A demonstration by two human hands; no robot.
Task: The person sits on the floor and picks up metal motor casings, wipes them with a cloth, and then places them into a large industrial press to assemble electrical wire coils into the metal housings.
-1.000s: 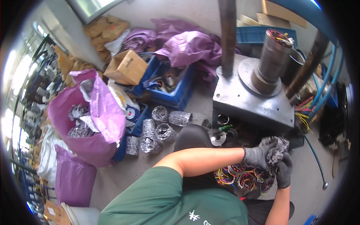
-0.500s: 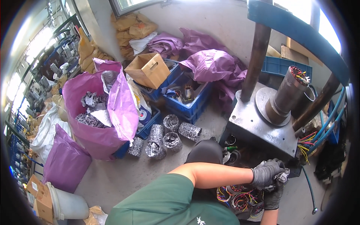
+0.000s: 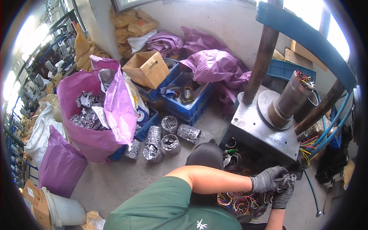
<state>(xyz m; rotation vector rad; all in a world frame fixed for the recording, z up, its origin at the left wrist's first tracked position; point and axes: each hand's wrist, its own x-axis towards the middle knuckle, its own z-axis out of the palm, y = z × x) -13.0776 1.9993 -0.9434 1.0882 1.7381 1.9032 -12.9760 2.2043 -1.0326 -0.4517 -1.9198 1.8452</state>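
Both gloved hands, left hand (image 3: 267,178) and right hand (image 3: 283,196), clutch a crumpled patterned wad (image 3: 286,180), mostly hidden

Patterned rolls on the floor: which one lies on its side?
The rightmost patterned roll, nearest the grey press base; it lies lengthwise, while the others show open tops.

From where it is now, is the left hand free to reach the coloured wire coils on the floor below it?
Probably yes. The left hand grips a dark wad together with the right hand, so it must let go first; the coloured wire coils lie just below with nothing between.
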